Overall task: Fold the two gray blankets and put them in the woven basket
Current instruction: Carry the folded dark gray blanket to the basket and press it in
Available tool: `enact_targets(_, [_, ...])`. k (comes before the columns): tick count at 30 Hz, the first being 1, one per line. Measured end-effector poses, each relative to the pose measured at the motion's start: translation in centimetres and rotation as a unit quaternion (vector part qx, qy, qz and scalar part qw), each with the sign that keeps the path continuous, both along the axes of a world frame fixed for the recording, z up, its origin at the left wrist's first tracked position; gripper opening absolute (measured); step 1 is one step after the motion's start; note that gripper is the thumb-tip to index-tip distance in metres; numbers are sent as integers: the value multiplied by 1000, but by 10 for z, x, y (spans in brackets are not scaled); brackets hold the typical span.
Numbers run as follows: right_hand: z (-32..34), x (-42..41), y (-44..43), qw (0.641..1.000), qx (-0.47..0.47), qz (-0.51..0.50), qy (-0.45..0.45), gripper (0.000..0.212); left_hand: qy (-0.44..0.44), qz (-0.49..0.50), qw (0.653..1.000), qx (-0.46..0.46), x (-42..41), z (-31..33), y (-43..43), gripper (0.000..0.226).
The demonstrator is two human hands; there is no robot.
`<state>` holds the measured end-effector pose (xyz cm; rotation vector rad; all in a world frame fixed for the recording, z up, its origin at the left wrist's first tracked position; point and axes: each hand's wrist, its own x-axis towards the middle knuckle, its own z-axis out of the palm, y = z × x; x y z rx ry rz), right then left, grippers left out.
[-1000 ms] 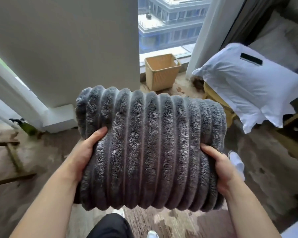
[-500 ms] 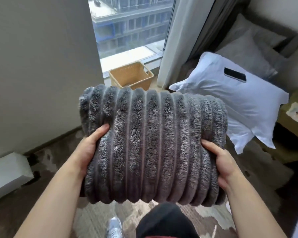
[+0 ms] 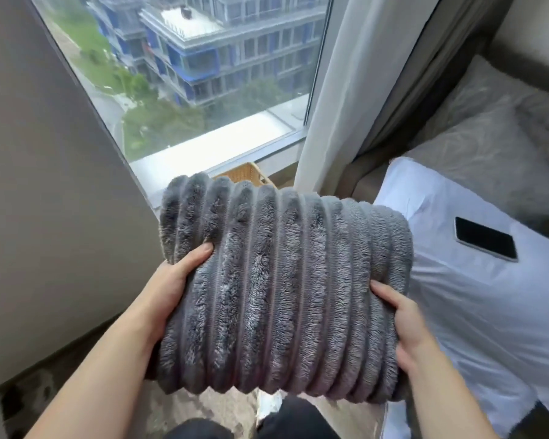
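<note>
From the head camera, the only view, a folded gray blanket (image 3: pixel 282 286) is held in the air in front of the person's chest, a thick ribbed bundle carried between both hands. The left hand (image 3: pixel 175 280) is clamped on its left side, thumb pressed into the plush on top and fingers hidden underneath. The right hand (image 3: pixel 403 324) grips the right side the same way. Just beyond the far edge of the bundle, a corner of the woven basket (image 3: pixel 246 175) shows on the floor below the window (image 3: pixel 203 74); the blanket hides the rest of it. Only 1 of the 2 blankets is in sight.

The blanket looks soft, bulky and light, and likely to spring open if released unevenly. Holding it at both ends, squeezing the layers together, seems the safest grip. A phone (image 3: pixel 485 239) lies on a white pillow (image 3: pixel 476 312) to the right.
</note>
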<state>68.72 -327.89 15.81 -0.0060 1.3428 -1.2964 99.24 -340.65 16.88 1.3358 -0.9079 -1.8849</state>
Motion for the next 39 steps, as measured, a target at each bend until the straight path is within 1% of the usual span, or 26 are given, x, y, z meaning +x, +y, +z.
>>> enact_targets(4, [10,-10,-121,998,-21,56,7,48,-16,67,998,-5,6,10,-82,64])
enact_targets(6, [5,-9,-179,997,-13,82,4,46,-22,95,995,9,14,2,-124,64])
enact_targets(8, [-4,-6,-233,995,-4,102,-3,46,-19,117,992,31,19,-11,-167,70])
enact_targets(10, [-18,-4,-285,994,10,112,-7,44,-17,118,991,66,23,-30,-215,78])
enact_targets(12, [-34,-6,-335,993,26,113,-6,42,-19,112,990,78,22,-50,-266,79])
enact_targets(16, [-64,-19,-434,992,56,116,17,47,-6,102,990,94,8,-79,-366,76])
enact_targets(19, [-79,-23,-494,987,78,139,34,53,-4,123,988,96,0,-95,-415,82])
enact_targets(21, [-91,-22,-528,981,98,166,27,52,-4,142,984,109,1,-107,-438,84])
enact_targets(23, [-109,-24,-561,971,121,205,35,52,3,148,980,133,3,-125,-454,82])
enact_targets(26, [-147,-30,-602,950,151,269,55,57,5,163,971,173,4,-166,-468,79])
enact_targets(30, [-231,-32,-652,921,188,337,55,56,-23,227,954,194,-6,-242,-476,78])
enact_targets(33, [-298,-23,-689,903,219,366,52,59,-50,268,936,220,-3,-303,-486,78])
enact_targets(36, [-349,-2,-710,885,236,395,75,65,-62,263,924,271,15,-357,-493,88])
enact_targets(38, [-386,6,-718,881,238,400,86,69,-74,249,923,285,23,-391,-498,92])
enact_targets(39, [-403,9,-720,881,235,402,88,67,-81,247,922,288,25,-406,-501,94])
